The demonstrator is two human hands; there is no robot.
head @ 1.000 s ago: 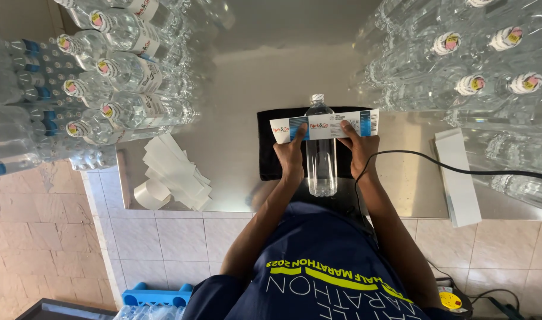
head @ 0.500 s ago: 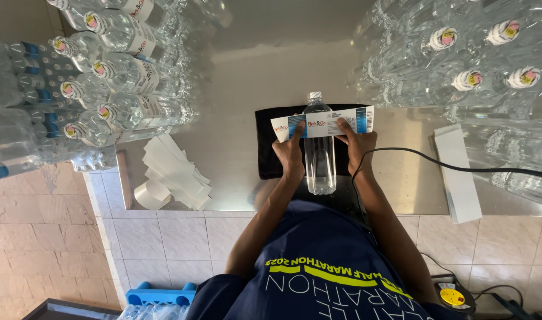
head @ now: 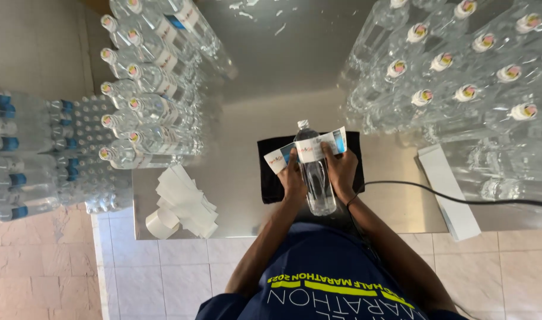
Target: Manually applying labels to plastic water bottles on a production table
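A clear plastic water bottle (head: 316, 184) with a white cap lies on a black cloth (head: 271, 178) on the steel table (head: 241, 160). A white and blue paper label (head: 309, 151) curves over the bottle's upper part. My left hand (head: 293, 176) grips the bottle's left side and presses the label's left end down. My right hand (head: 341, 169) holds the bottle's right side, fingers on the label's right end.
Labelled bottles (head: 146, 106) lie stacked at the left, above shrink-wrapped packs (head: 28, 154). Unlabelled upright bottles (head: 461, 83) crowd the right. Strips of white backing paper (head: 185, 204) lie at the front left, a white label stack (head: 449, 189) at the right, a black cable (head: 461, 198) across it.
The label, held flat and wide across the bottle before, is now bent down around it. Both hands have closed in onto the bottle's sides. The camera has shifted and tilted.
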